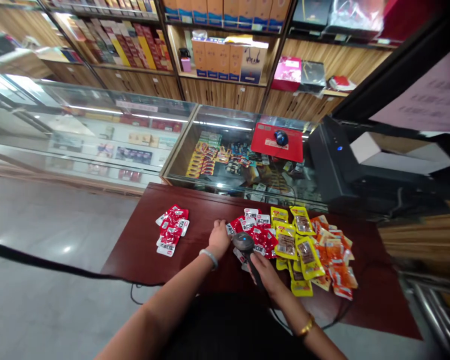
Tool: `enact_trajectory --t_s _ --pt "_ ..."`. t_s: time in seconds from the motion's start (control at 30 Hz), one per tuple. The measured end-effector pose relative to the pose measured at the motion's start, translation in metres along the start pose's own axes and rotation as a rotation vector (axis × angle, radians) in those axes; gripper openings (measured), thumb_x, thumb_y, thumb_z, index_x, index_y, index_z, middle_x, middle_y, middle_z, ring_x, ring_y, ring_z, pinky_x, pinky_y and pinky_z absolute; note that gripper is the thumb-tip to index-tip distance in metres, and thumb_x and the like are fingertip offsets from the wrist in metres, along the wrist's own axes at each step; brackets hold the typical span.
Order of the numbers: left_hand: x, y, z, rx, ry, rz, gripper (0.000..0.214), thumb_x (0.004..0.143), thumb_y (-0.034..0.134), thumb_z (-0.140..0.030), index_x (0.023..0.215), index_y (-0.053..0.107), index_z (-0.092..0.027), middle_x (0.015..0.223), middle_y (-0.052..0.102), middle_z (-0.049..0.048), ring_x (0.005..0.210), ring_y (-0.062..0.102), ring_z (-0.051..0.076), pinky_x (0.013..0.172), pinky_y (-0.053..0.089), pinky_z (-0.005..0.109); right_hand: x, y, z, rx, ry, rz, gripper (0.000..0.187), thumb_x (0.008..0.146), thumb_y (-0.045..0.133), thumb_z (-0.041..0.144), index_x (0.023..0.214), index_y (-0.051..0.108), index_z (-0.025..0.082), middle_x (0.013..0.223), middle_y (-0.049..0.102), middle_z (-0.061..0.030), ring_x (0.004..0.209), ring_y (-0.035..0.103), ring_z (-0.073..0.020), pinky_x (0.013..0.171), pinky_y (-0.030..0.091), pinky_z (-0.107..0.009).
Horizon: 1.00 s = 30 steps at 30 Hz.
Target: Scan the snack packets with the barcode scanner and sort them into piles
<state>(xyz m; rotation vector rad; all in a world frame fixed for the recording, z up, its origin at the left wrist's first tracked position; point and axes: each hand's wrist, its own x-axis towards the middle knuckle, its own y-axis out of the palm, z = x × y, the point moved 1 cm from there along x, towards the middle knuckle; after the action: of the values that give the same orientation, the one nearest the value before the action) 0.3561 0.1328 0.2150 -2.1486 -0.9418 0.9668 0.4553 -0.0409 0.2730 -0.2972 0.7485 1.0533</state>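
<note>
My right hand (264, 270) grips the handle of a black barcode scanner (243, 242), its head tilted over a pile of red and white snack packets (260, 235). At the left edge of that pile, my left hand (219, 237) has its fingers closed on a red and white snack packet (231, 229); the fingertips are partly hidden. A smaller group of the same red packets (172, 227) lies apart on the left of the table. Yellow snack packets (300, 245) lie right of the scanner, and orange snack packets (335, 255) lie beyond them.
Everything lies on a dark red table (135, 250) against a glass display case (225, 120). A red mat (260, 142) with a black mouse (281, 138) rests on the glass. At right stand a black machine (330, 155) and an open white box (397, 155). A cable trails below the scanner.
</note>
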Motion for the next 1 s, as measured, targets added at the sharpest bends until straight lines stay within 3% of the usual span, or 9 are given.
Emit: enact_trajectory --t_s 0.07,0.17,0.37,0.53,0.8,1.0 --pt "0.008 0.001 -0.012 0.085 -0.026 0.055 0.046 0.075 0.07 -0.02 0.118 0.056 -0.014 0.131 0.05 0.0183 0.112 0.061 0.025 0.094 0.044 0.031 -0.003 -0.005 -0.004 0.021 0.021 -0.028 0.053 0.071 0.064 0.073 0.085 0.056 0.022 0.054 0.049 0.0061 0.04 0.037 -0.0088 0.039 0.029 -0.021" --pt "0.012 -0.001 -0.01 0.123 -0.048 0.116 0.034 0.076 0.069 -0.019 0.108 0.056 -0.015 0.118 0.06 0.0169 0.106 0.063 0.025 0.088 0.044 0.031 -0.004 -0.008 -0.007 0.039 0.025 -0.04 0.054 0.07 0.065 0.073 0.084 0.055 0.023 0.055 0.05 0.0056 0.04 0.038 -0.009 0.039 0.029 -0.021" --pt "-0.011 -0.014 0.043 -0.124 -0.141 0.13 0.029 0.077 0.071 -0.029 0.097 0.052 -0.019 0.092 0.069 0.0061 0.085 0.066 0.02 0.073 0.043 0.027 0.006 0.006 0.002 -0.004 -0.023 0.035 0.055 0.072 0.061 0.075 0.084 0.054 0.021 0.054 0.049 0.0067 0.039 0.038 -0.0084 0.038 0.029 -0.021" --pt "-0.043 -0.022 0.088 -0.316 -0.161 0.023 0.028 0.072 0.072 -0.028 0.087 0.049 -0.021 0.077 0.063 -0.0024 0.072 0.061 0.015 0.067 0.041 0.024 0.023 0.04 0.015 -0.081 -0.048 0.167 0.053 0.075 0.057 0.073 0.084 0.052 0.022 0.052 0.046 0.0085 0.038 0.038 -0.0075 0.035 0.026 -0.019" --pt "-0.077 -0.031 0.145 -0.564 -0.254 -0.177 0.034 0.067 0.075 -0.037 0.082 0.05 -0.021 0.071 0.058 -0.0042 0.068 0.057 0.014 0.066 0.042 0.025 0.046 0.103 0.022 -0.234 -0.039 0.378 0.049 0.08 0.054 0.07 0.089 0.053 0.021 0.05 0.045 0.01 0.035 0.033 -0.0066 0.033 0.027 -0.019" --pt "-0.092 -0.047 0.197 -1.006 -0.506 -0.527 0.045 0.067 0.072 -0.05 0.093 0.053 -0.019 0.075 0.064 -0.0003 0.064 0.06 0.014 0.062 0.045 0.025 0.055 0.141 0.021 -0.319 -0.052 0.489 0.048 0.081 0.058 0.064 0.097 0.057 0.02 0.053 0.047 0.0092 0.037 0.036 -0.0069 0.034 0.029 -0.02"
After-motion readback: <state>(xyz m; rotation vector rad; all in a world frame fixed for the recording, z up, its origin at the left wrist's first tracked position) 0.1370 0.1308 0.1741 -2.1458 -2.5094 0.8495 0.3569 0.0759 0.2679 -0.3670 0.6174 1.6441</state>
